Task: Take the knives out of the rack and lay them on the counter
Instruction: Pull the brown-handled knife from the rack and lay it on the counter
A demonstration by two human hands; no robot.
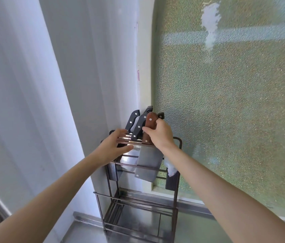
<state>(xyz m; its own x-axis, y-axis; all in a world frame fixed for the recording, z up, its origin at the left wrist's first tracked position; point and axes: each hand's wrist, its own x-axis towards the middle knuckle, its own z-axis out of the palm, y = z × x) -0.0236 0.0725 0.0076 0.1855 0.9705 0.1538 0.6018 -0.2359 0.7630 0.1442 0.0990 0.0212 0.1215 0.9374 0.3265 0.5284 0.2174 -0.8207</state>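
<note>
The rack (pixel 176 174) stands on the steel counter (pixel 190 230) against the window (pixel 234 102), its top slots holding several knives. The cleaver (pixel 147 163) hangs in front — broad, stiff blade, likely heavy and blade-weighted, so the wooden handle is the safe place to hold. The right hand (pixel 159 135) is closed around that handle. The left hand (pixel 112 148), fingers loosely spread, rests on the top rail, gripping no knife — probably steadying.

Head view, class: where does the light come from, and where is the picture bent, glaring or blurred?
Head view: daylight enters through the frosted window; the wide lens bows the wall and window edges; glare sits on the rack rails; the cleaver blade looks slightly soft, with the right hand on its brown handle.
</note>
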